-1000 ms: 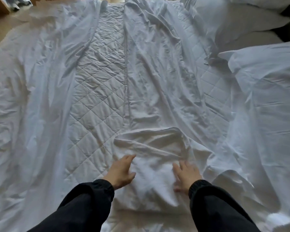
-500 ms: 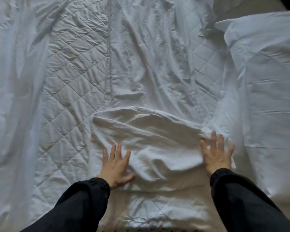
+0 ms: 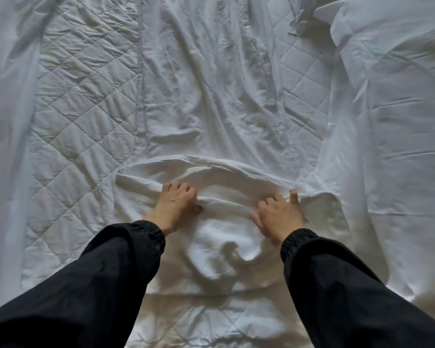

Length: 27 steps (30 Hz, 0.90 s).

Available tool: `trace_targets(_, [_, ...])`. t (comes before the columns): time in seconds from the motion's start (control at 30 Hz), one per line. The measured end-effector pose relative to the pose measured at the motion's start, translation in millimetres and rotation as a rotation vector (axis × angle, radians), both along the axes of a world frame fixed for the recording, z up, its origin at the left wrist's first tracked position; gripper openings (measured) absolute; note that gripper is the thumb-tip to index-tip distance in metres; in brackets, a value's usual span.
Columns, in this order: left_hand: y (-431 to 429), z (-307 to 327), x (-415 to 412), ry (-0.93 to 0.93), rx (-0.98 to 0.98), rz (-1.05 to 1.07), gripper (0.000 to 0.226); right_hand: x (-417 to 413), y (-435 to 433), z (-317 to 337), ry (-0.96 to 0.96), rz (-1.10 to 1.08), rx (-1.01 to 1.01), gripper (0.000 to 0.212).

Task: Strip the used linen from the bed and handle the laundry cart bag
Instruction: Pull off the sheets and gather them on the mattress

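Fingers (image 3: 180,189) of the left hand (image 3: 175,205) and right hand (image 3: 280,216) are curled into the bunched sheet (image 3: 224,237) at the near middle of the bed (image 3: 81,116); best, I judge, to gather deep folds evenly before drawing it nearward.

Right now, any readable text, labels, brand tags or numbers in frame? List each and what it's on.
None: no word, label, brand, number or sign can be read anywhere in the head view.
The white sheet, the quilted mattress pad, the bedding piled at the right and the black sleeves all show plain, with no print or tag.
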<state>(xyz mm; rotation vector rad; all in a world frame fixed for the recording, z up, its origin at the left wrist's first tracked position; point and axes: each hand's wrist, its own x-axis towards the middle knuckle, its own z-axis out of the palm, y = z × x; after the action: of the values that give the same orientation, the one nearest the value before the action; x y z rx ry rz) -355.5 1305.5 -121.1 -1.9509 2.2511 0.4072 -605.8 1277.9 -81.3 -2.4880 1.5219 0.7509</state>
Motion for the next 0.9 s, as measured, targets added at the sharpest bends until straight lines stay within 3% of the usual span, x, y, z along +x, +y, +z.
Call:
trace_targets(0.1, [-1.0,-4.6,4.1,0.135,-0.114,-0.037,0.019,3.6,-1.5,-0.4,0.146,0.058,0.114,0.024])
trace_targets(0.17, [-6.3,-0.2,3.3,0.182,-0.174,-0.005,0.023,0.9,-10.1,4.1,0.203,0.011,0.148,0.033])
trace_targets(0.33, [-51.5,15.1,15.8,0.172,-0.370,0.147,0.021,7.0,-49.9,15.0,0.062,-0.187,-0.112,0.023])
trace_targets(0.47, [-93.3,14.6,29.8,0.066,-0.261,0.204,0.023,13.2,-96.9,13.0,0.058,-0.271,-0.165,0.043])
trace_targets(0.6, [-81.5,-6.4,32.6,-0.003,-0.118,0.110,0.033,2.7,-96.1,-18.2,-0.058,-0.247,-0.012,0.034])
trace_targets(0.7, [-62.5,-15.7,33.8,0.111,-0.169,0.085,0.031,-6.0,-83.9,-33.9,-0.141,-0.204,-0.204,0.025])
trace_targets(0.9, [-107.5,7.4,41.2,0.145,-0.377,0.174,0.025,11.1,-117.9,-19.1,-0.270,-0.250,-0.563,0.037])
